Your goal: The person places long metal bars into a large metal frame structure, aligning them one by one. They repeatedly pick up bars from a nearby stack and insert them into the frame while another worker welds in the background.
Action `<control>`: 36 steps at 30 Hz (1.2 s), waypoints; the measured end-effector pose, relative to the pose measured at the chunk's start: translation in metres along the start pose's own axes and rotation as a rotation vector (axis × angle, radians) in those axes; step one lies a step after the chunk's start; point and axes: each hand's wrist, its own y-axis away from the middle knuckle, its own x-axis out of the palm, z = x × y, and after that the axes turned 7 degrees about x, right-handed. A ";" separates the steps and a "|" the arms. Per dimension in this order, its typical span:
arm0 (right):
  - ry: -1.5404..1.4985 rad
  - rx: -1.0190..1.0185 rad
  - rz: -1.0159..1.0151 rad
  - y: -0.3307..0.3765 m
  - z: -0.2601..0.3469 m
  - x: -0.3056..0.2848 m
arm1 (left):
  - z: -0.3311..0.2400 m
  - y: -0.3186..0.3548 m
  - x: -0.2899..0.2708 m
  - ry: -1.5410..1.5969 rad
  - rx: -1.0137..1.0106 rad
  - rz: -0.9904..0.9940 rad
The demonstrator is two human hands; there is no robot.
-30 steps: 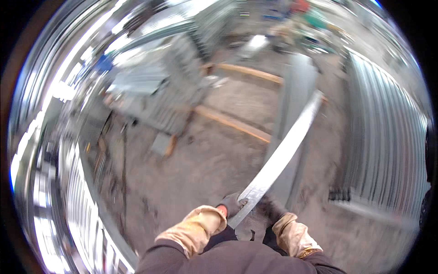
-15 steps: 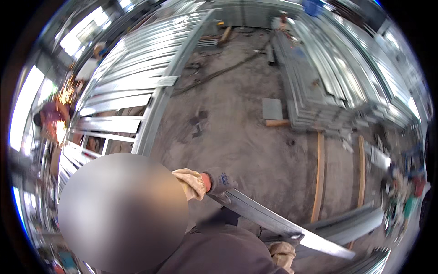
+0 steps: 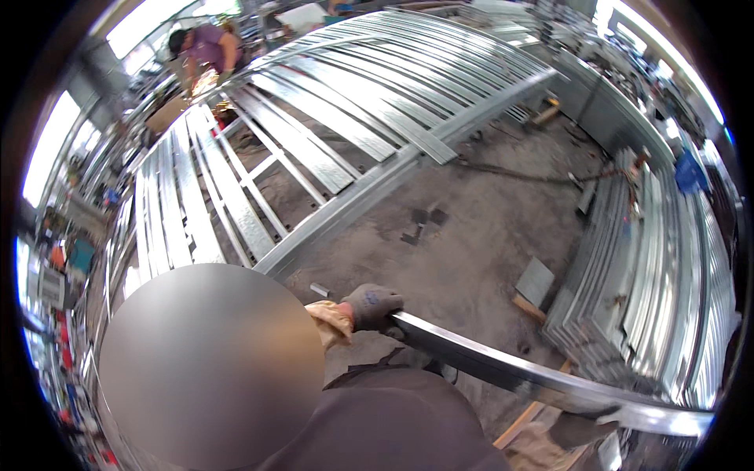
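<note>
Workshop floor (image 3: 471, 235), concrete, steel frame (image 3: 330, 149) laid flat beyond, stacked channels (image 3: 644, 259) at right. Left hand (image 3: 371, 304) gloved, wrapped round end of strip (image 3: 503, 363); right hand (image 3: 577, 428) gloved, clamped near other end. Strip off floor, at waist, mid-carry, not yet set down. Long axis left-right, near end by left hand, far end low-right.

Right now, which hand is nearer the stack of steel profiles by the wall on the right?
Right. The right hand grips the long steel strip just below the stack of steel profiles; the left hand holds the strip's other end, farther off.
</note>
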 end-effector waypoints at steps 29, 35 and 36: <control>0.227 1.671 1.863 0.573 -0.167 0.577 | -0.206 0.242 0.119 0.679 -2.182 -0.737; 0.542 1.372 2.028 0.666 -0.173 0.694 | -0.115 0.155 0.029 0.807 -2.317 -0.833; 0.348 1.291 2.094 0.686 -0.207 0.724 | -0.088 0.143 0.012 0.814 -2.311 -0.854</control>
